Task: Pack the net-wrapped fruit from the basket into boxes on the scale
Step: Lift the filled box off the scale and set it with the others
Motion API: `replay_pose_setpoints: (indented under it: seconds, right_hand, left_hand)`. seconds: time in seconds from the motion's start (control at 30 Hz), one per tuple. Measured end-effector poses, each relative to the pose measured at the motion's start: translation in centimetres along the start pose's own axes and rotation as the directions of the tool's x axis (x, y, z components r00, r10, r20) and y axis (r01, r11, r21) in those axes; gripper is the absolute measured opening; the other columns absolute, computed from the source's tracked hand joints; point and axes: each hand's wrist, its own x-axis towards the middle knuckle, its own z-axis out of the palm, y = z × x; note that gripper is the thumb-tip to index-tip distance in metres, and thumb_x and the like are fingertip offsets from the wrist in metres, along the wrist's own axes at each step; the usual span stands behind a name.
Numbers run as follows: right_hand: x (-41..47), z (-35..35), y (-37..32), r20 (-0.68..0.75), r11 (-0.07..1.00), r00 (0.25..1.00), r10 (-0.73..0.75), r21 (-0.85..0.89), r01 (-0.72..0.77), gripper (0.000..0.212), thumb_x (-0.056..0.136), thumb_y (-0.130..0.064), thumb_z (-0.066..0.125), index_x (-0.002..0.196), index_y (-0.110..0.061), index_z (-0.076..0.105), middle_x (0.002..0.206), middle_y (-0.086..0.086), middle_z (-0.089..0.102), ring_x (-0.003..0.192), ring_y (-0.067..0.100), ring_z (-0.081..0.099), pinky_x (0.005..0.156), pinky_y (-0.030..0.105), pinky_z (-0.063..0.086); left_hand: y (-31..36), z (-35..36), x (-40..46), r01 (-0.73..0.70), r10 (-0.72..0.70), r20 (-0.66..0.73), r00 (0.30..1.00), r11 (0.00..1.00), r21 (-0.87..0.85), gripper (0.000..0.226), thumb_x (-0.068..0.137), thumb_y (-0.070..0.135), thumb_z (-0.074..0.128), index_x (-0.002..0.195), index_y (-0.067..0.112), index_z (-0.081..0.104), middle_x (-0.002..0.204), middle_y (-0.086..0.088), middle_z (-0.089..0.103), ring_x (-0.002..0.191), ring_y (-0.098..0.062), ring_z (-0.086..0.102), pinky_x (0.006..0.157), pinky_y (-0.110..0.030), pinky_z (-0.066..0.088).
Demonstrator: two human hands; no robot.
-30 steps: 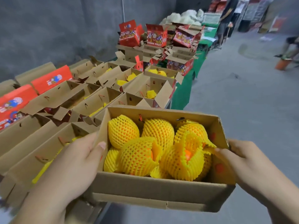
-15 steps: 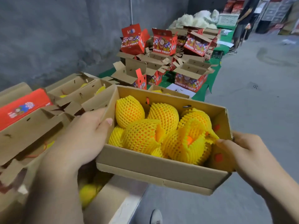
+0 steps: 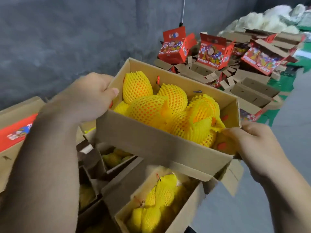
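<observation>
Head view shows you have swung the filled box (image 3: pixel 161 145) of net-wrapped fruit (image 3: pixel 146 110) leftward, above another packed box (image 3: pixel 156 204). Your left hand (image 3: pixel 90 100) and right hand (image 3: pixel 252 145) grip its ends, so it looks ready to set down.
</observation>
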Motion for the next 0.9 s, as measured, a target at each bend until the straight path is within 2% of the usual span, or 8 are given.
replay_pose_setpoints:
  seconds: [0.2, 0.27, 0.4, 0.6, 0.67, 0.77, 0.83, 0.9]
  right_hand:
    - [14.6, 2.2, -0.7, 0.098, 0.989, 0.994, 0.041, 0.14, -0.055, 0.024, 0.073, -0.026, 0.059, 0.082, -0.006, 0.068, 0.062, 0.021, 0.063, 0.05, 0.02, 0.052, 0.055, 0.043, 0.048]
    - [18.3, 4.3, 0.1, 0.168, 0.969, 0.98, 0.104, 0.207, -0.139, 0.023, 0.071, -0.024, 0.059, 0.087, -0.015, 0.072, 0.067, 0.018, 0.07, 0.055, 0.027, 0.06, 0.06, 0.049, 0.053]
    - [22.2, 10.3, 3.1, 0.257, 0.846, 0.913, 0.317, 0.358, -0.395, 0.025, 0.087, -0.003, 0.055, 0.109, -0.011, 0.064, 0.091, 0.029, 0.068, 0.073, 0.041, 0.069, 0.074, 0.055, 0.061]
    - [22.7, 14.8, 7.5, 0.364, 0.72, 0.766, 0.529, 0.286, -0.633, 0.029, 0.095, 0.009, 0.045, 0.12, 0.0, 0.056, 0.108, 0.026, 0.064, 0.093, 0.043, 0.065, 0.085, 0.053, 0.062]
    - [22.9, 14.8, 7.4, 0.374, 0.729, 0.761, 0.53, 0.257, -0.634, 0.03, 0.095, 0.012, 0.047, 0.124, 0.008, 0.054, 0.114, 0.034, 0.062, 0.093, 0.046, 0.066, 0.093, 0.056, 0.058]
    - [23.2, 14.8, 6.7, 0.417, 0.786, 0.766, 0.489, 0.171, -0.595, 0.032, 0.1, 0.003, 0.055, 0.13, 0.011, 0.054, 0.127, 0.039, 0.058, 0.101, 0.045, 0.066, 0.093, 0.045, 0.057]
    - [23.3, 14.5, 6.6, 0.448, 0.895, 0.783, 0.432, -0.102, -0.435, 0.026, 0.106, -0.022, 0.055, 0.128, -0.011, 0.063, 0.13, 0.015, 0.057, 0.11, 0.032, 0.06, 0.094, 0.035, 0.051]
    - [23.4, 14.3, 6.8, 0.458, 0.953, 0.838, 0.296, -0.206, -0.223, 0.024, 0.105, -0.041, 0.054, 0.125, -0.032, 0.063, 0.123, -0.004, 0.055, 0.098, 0.013, 0.05, 0.072, 0.016, 0.04]
  left_hand:
    - [2.7, 1.2, 15.5, 0.038, -0.037, -0.023, 0.999, 0.998, 0.049, 0.022, 0.109, 0.03, 0.05, 0.098, 0.031, 0.069, 0.092, 0.005, 0.071, 0.087, -0.023, 0.065, 0.077, -0.04, 0.051]
    - [2.4, 2.5, 19.7, 0.066, -0.064, -0.024, 0.998, 0.996, 0.056, 0.021, 0.11, 0.034, 0.049, 0.111, 0.036, 0.07, 0.099, 0.007, 0.072, 0.091, -0.02, 0.066, 0.079, -0.04, 0.053]
    - [0.3, 7.5, 26.5, 0.117, -0.118, 0.012, 0.993, 0.99, 0.084, 0.022, 0.107, 0.023, 0.053, 0.107, 0.014, 0.073, 0.104, -0.014, 0.074, 0.094, -0.031, 0.066, 0.084, -0.046, 0.053]
    - [-3.6, 18.4, 30.6, 0.195, -0.202, 0.083, 0.976, 0.977, 0.083, 0.027, 0.107, 0.023, 0.055, 0.125, 0.013, 0.072, 0.127, -0.014, 0.07, 0.118, -0.037, 0.062, 0.099, -0.046, 0.05]
    - [-5.6, 21.0, 31.0, 0.242, -0.245, 0.055, 0.968, 0.969, 0.058, 0.024, 0.107, 0.021, 0.055, 0.12, 0.011, 0.073, 0.122, -0.013, 0.071, 0.113, -0.036, 0.063, 0.093, -0.04, 0.048]
    - [-7.9, 23.0, 32.0, 0.282, -0.281, 0.02, 0.959, 0.959, -0.009, 0.023, 0.106, 0.018, 0.057, 0.121, 0.011, 0.074, 0.118, -0.014, 0.072, 0.111, -0.036, 0.064, 0.094, -0.04, 0.048]
    - [-8.5, 23.8, 32.7, 0.284, -0.284, 0.019, 0.959, 0.959, -0.008, 0.027, 0.107, 0.022, 0.057, 0.128, 0.015, 0.073, 0.126, -0.011, 0.072, 0.117, -0.034, 0.063, 0.1, -0.044, 0.05]
    - [-8.5, 25.1, 33.4, 0.278, -0.278, 0.028, 0.96, 0.961, -0.002, 0.031, 0.107, 0.026, 0.056, 0.134, 0.02, 0.071, 0.133, -0.008, 0.07, 0.12, -0.032, 0.063, 0.102, -0.043, 0.049]
